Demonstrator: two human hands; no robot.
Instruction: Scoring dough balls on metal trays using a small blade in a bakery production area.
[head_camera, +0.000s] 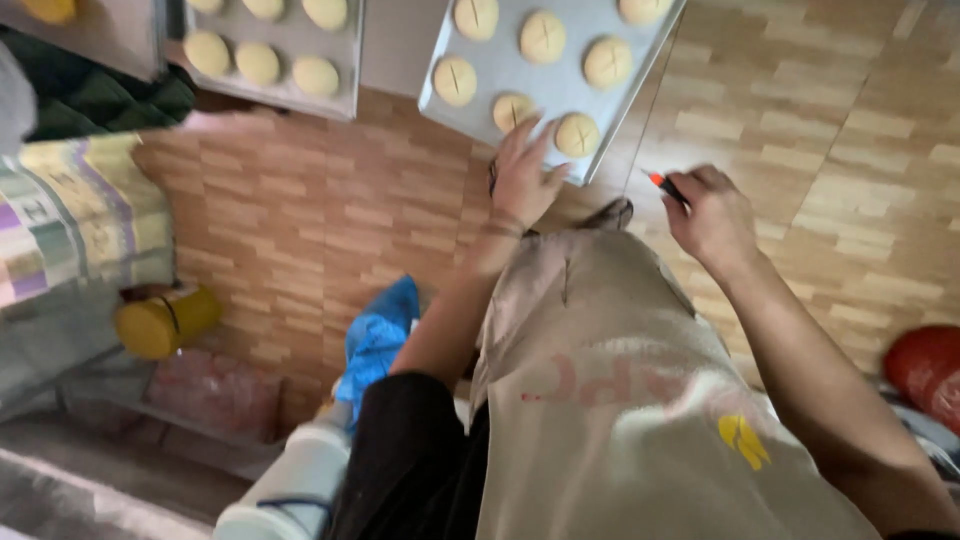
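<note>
Toward 12 o'clock from my viewpoint, a grey metal baking tray (500, 75) lies on the wood-patterned floor (300, 220), carrying round pale dough pieces scored with crosses. My left hand (522, 180) rests at the tray's near edge, fingers spread apart, fingertips touching or just beside the nearest dough round (576, 134); a second scored round (513, 111) sits just at 10 o'clock of the fingertips. My right hand (712, 215), at 2 o'clock, is closed around a small cutting tool with an orange tip (662, 184); the blade itself is too small to make out. Judgement: the dough looks soft and easily dented, light per piece, so I would steady it only by light fingertip contact at its rim, never pressing the top. The tray looks stiff and thin, best taken by its raised rim. A second tray (290, 65) with unscored rounds lies at 11 o'clock, well apart from both hands. Packages and marks: a yellow cylindrical container (165, 320) lies on its side at 9 o'clock; a patterned carton or cloth (70, 215) in green, purple and cream sits above it; a blue crumpled bag (375, 340) lies near my left forearm; something red and rounded (925, 365) sits at 3 o'clock. My beige apron (620, 400) bears a faded red print and a small yellow emblem.
</note>
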